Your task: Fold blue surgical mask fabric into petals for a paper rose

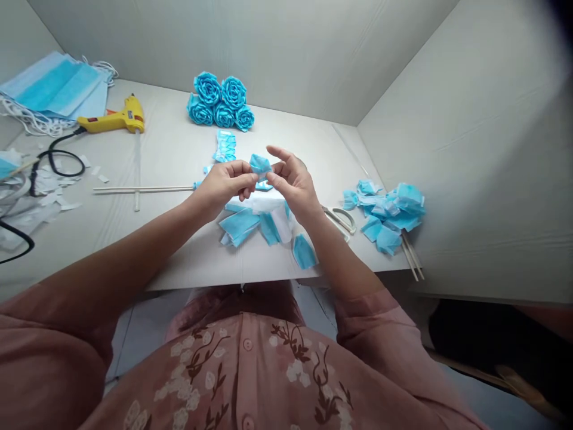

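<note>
Both my hands meet above the white table (179,149), pinching a small blue fabric piece (259,163) between them. My left hand (224,185) has its fingertips closed on the piece's left side. The thumb and fingers of my right hand (293,182) grip its right side, with the forefinger raised. Under my hands lies a loose heap of cut blue and white fabric pieces (259,224). A thin wooden stick (143,189) lies on the table just left of my left hand.
Several finished blue fabric roses (220,101) stand at the back. A yellow glue gun (114,119) with its black cord lies back left beside stacked blue face masks (58,86). Scissors (340,220), more blue pieces (389,212) and sticks (412,257) lie right. White scraps (49,185) litter the left.
</note>
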The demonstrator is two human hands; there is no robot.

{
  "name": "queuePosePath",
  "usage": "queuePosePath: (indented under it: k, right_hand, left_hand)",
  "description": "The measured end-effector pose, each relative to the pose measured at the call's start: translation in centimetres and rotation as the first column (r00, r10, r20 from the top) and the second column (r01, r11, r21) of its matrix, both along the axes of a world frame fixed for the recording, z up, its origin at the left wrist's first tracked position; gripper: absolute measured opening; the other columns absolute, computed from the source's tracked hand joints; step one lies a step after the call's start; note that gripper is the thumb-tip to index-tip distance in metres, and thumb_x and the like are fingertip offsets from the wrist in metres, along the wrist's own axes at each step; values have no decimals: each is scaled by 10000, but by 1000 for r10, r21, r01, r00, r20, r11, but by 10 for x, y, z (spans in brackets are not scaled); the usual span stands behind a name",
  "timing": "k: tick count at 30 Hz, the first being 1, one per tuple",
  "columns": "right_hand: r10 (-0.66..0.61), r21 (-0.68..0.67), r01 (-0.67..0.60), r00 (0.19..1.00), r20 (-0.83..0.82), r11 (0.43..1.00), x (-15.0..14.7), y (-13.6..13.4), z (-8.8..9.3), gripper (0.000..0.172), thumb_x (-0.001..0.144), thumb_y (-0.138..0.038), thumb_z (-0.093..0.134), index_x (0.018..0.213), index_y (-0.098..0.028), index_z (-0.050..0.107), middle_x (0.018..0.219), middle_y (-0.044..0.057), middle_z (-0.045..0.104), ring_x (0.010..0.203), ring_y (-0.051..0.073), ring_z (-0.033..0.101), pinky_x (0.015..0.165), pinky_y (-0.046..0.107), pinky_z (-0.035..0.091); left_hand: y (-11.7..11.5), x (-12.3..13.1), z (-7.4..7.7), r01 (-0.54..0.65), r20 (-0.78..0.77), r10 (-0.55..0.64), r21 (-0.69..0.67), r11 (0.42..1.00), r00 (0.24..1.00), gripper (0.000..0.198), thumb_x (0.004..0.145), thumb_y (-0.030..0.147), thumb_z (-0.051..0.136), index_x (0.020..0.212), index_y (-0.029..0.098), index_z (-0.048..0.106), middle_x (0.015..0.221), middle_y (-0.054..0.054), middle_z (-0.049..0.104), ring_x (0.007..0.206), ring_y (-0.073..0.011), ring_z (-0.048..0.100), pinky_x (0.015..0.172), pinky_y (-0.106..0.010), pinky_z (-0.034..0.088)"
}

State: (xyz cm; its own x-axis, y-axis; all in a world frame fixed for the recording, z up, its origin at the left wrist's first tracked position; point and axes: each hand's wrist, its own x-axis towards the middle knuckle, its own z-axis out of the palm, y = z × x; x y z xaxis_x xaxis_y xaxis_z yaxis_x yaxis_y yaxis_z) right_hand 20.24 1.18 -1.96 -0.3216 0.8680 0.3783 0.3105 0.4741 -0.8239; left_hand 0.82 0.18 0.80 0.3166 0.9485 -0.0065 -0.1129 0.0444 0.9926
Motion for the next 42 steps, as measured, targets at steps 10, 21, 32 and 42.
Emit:
queuePosePath:
  k: [10,21,32,42]
  right_hand:
    - [-28,9,28,996,81,1000,2,-5,-3,539,1070,-425,520,1561,-208,473,1079,65,733,929,167,688,830,307,602]
    - [-437,83,437,829,349,896,99,-8,32,328,938,-236,578,1171,-158,796,957,65,796,861,206,730,843,374,598]
    - [-363,72,408,702,613,910,105,-27,11,234,908,-187,656,1080,-164,814,1055,91,828,951,221,735,889,346,523]
    - [-438,157,436,676,593,886,101,-29,-9,184,944,-221,615,962,-177,793,1017,93,823,913,212,723,852,338,505]
  left_hand:
    - [2,0,-3,-42,-4,42,-11,999,999,208,784,303,805,735,156,665,684,-12,644,598,-99,573,563,-216,450]
    - [2,1,-1,-113,-13,112,-11,994,994,235,771,329,809,744,144,667,709,-31,646,641,-124,609,568,-234,439]
    - [1,0,0,-96,-43,97,25,995,994,287,784,346,819,639,150,666,655,-32,622,606,-113,557,579,-242,433]
    - [1,0,-1,-83,-11,83,22,996,996,251,819,294,788,643,142,694,657,-37,647,597,-103,572,556,-219,427]
